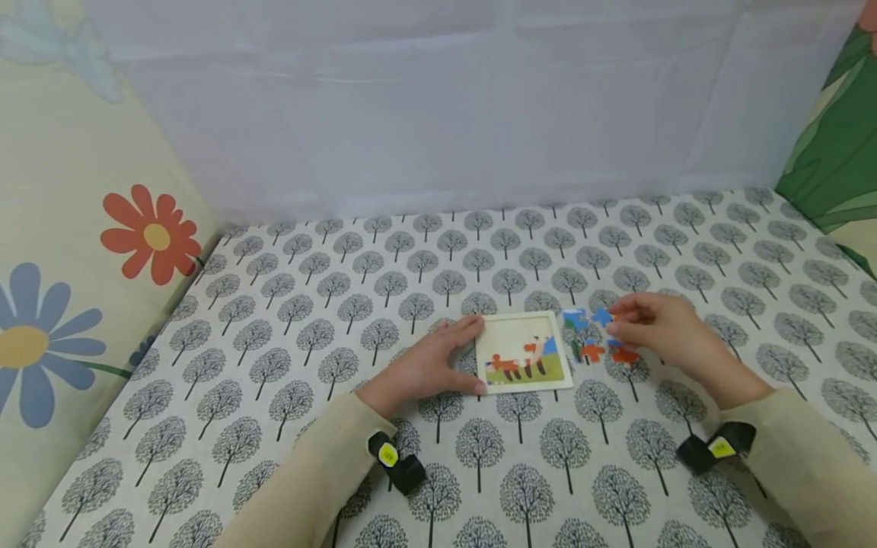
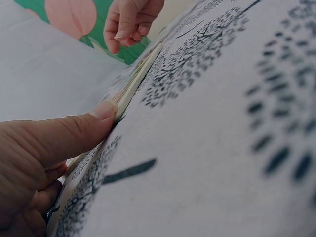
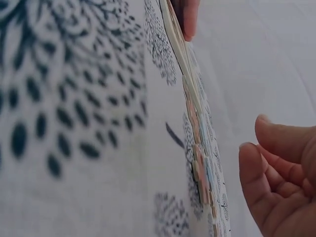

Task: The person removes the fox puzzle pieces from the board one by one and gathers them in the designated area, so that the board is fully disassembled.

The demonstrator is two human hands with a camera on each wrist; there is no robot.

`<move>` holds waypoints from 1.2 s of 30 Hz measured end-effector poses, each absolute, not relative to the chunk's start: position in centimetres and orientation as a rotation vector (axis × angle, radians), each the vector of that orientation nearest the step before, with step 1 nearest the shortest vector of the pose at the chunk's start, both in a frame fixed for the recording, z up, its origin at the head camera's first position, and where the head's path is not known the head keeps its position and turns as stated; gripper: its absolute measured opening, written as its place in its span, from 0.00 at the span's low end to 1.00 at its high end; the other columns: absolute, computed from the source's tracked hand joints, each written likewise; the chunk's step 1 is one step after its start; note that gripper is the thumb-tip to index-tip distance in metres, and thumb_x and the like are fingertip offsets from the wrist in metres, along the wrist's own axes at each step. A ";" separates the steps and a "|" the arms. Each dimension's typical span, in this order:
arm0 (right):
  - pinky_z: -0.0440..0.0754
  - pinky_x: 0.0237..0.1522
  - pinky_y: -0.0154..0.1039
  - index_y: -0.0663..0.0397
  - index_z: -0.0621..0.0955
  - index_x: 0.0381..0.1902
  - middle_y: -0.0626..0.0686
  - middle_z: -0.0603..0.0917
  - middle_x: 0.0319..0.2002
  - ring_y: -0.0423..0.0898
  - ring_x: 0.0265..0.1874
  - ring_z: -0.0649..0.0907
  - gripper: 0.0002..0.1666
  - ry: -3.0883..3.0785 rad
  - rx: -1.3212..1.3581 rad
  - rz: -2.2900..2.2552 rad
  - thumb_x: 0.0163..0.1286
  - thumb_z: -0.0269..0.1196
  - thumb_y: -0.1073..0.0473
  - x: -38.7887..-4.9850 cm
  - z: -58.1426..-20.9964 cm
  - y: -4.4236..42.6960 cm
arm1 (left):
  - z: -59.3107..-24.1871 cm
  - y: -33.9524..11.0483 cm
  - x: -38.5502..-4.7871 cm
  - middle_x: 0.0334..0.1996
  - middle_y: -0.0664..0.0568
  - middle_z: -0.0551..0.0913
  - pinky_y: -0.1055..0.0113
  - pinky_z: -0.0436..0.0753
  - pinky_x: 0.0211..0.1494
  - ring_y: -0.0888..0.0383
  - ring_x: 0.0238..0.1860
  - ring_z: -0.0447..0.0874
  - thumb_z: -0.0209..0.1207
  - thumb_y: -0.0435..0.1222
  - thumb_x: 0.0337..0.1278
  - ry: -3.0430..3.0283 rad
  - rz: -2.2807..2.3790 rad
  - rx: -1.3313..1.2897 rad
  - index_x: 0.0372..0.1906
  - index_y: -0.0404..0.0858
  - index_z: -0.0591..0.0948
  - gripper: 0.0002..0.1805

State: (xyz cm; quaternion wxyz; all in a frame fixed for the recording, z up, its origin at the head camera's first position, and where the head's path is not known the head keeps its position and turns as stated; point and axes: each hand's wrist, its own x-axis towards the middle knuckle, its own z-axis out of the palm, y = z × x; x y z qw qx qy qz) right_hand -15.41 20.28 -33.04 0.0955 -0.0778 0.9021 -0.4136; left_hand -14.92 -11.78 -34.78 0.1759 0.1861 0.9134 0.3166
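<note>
A small jigsaw puzzle tray [image 1: 521, 315] with a pale raised rim lies flat, part of its picture filled in along the bottom and right side. My left hand [image 1: 428, 364] holds the tray's left side, thumb at the near corner and fingertips at the far one; the left wrist view shows the thumb [image 2: 101, 112] against the rim. Loose puzzle pieces [image 1: 591, 352], blue, green and orange-red, lie just right of the tray. Above them hovers my right hand [image 1: 661, 331], its fingers loosely bent. No piece shows between thumb and forefinger in the right wrist view [image 3: 284, 173].
A white cloth printed with dark trees [image 1: 479, 453] covers the table. Behind it hangs a pale curtain [image 1: 438, 114]. Flower-painted panels [image 1: 62, 228] stand at the sides. Each wrist wears a black strapped device, such as the left one [image 1: 397, 463].
</note>
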 end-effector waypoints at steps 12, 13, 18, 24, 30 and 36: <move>0.82 0.36 0.34 0.60 0.75 0.52 0.57 0.80 0.41 0.45 0.35 0.80 0.22 2.634 -0.286 -1.332 0.63 0.62 0.56 -15.5 -33.0 19.3 | -34.6 -11.7 -14.8 0.72 0.61 0.46 0.49 0.39 0.73 0.45 0.73 0.36 0.71 0.46 0.37 2.575 0.909 0.519 0.71 0.49 0.54 0.53; 0.82 0.35 0.34 0.60 0.76 0.52 0.57 0.80 0.40 0.45 0.35 0.80 0.21 2.636 -0.298 -1.335 0.63 0.62 0.56 -15.5 -33.0 19.2 | -34.6 -11.8 -14.8 0.72 0.61 0.46 0.49 0.39 0.73 0.45 0.73 0.36 0.71 0.46 0.37 2.570 0.917 0.513 0.71 0.49 0.54 0.53; 0.81 0.32 0.35 0.59 0.76 0.51 0.56 0.81 0.40 0.46 0.37 0.79 0.22 2.663 -0.395 -1.311 0.62 0.63 0.54 -15.5 -32.8 18.8 | -34.7 -11.8 -14.8 0.72 0.62 0.47 0.49 0.38 0.73 0.46 0.73 0.36 0.71 0.46 0.37 2.559 0.939 0.504 0.71 0.49 0.54 0.53; 0.81 0.43 0.41 0.58 0.77 0.52 0.56 0.82 0.43 0.48 0.42 0.79 0.21 2.676 -0.464 -1.270 0.62 0.63 0.55 -15.6 -32.7 18.2 | -34.5 -11.7 -14.7 0.72 0.62 0.47 0.49 0.38 0.73 0.46 0.73 0.36 0.71 0.46 0.37 2.560 0.943 0.498 0.71 0.50 0.55 0.53; 0.80 0.47 0.45 0.57 0.77 0.53 0.56 0.81 0.45 0.50 0.45 0.80 0.22 2.635 -0.496 -1.267 0.61 0.64 0.57 -15.7 -32.7 17.5 | -34.6 -11.8 -14.8 0.72 0.62 0.47 0.48 0.38 0.72 0.46 0.73 0.36 0.71 0.45 0.37 2.562 0.942 0.507 0.71 0.49 0.55 0.53; 0.78 0.51 0.49 0.58 0.76 0.54 0.56 0.81 0.46 0.51 0.46 0.79 0.23 2.633 -0.563 -1.223 0.61 0.64 0.58 -16.1 -32.9 16.7 | -34.6 -11.7 -14.7 0.72 0.62 0.46 0.48 0.38 0.72 0.46 0.73 0.36 0.71 0.46 0.37 2.564 0.935 0.504 0.71 0.49 0.54 0.53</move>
